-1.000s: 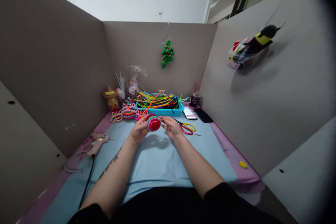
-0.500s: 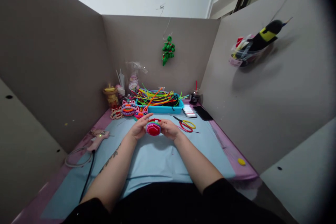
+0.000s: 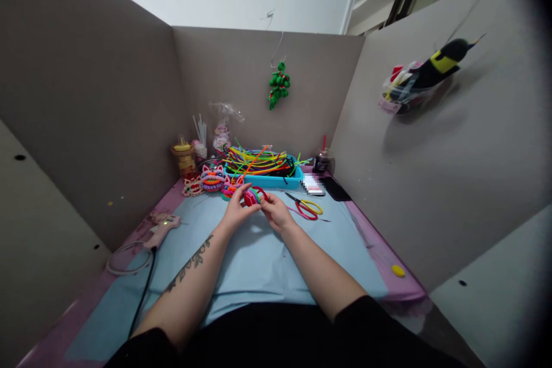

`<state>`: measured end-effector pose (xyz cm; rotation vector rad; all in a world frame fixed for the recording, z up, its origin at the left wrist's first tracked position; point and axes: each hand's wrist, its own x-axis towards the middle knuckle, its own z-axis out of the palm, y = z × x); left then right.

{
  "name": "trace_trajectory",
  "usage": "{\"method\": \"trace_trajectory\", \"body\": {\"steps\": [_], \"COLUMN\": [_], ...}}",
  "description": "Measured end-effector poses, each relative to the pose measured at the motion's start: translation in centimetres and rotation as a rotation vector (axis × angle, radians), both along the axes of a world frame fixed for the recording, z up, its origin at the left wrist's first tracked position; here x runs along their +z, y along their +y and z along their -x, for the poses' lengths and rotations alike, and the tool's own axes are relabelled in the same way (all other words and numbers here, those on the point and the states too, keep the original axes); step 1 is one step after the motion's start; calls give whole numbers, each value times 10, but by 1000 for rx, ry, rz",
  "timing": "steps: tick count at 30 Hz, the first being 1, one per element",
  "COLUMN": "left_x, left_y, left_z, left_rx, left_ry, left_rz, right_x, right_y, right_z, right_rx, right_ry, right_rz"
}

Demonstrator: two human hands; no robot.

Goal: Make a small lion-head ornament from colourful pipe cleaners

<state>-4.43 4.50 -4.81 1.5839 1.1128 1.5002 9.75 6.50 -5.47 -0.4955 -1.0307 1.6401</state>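
A small round piece (image 3: 251, 197) in red, pink, green and blue is held above the blue cloth (image 3: 259, 247), tilted on its side. My left hand (image 3: 236, 209) grips it from the left, thumb below and fingers above. On the right, my right hand (image 3: 276, 212) pinches the red loop (image 3: 260, 191) at its edge. Scissors with red and yellow handles (image 3: 307, 208) lie to the right of my hands. Colourful finished pieces with pointed ears (image 3: 213, 178) sit behind my left hand.
A blue tray (image 3: 276, 181) of coloured stems stands at the back. Left lies a pink glue gun (image 3: 161, 230) with its cable. Cups (image 3: 184, 160) stand back left, a dark drink (image 3: 321, 161) back right. A black phone-like slab (image 3: 336, 188) and yellow disc (image 3: 398, 271) are on the right.
The round piece has turned from facing me to tilted sideways. My left hand has rotated with it, showing more forearm tattoo. The view has shifted slightly.
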Motion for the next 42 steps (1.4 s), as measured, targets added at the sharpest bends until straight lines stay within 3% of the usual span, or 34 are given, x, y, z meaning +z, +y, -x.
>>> {"method": "trace_trajectory", "body": {"steps": [5, 13, 18, 25, 31, 38, 42], "left_x": [-5, -5, -9, -10, -6, -4, -11], "left_y": [1, -3, -1, 1, 0, -4, -2], "left_z": [0, -3, -2, 1, 2, 1, -1], "left_rx": [24, -32, 32, 107, 30, 89, 87], "left_ry": [96, 289, 308, 477, 570, 490, 439], "left_rz": [-141, -291, -271, -357, -467, -334, -248], "right_x": [3, 1, -2, 1, 0, 2, 2], "right_y": [0, 2, 6, 2, 3, 6, 4], "right_z": [-4, -7, -6, -5, -4, -7, -6], "right_rx": [71, 36, -34, 33, -65, -195, -167], "right_ry": [-70, -218, -145, -147, -87, -88, -121], "right_rz": [47, 11, 10, 1, -6, 14, -19]}}
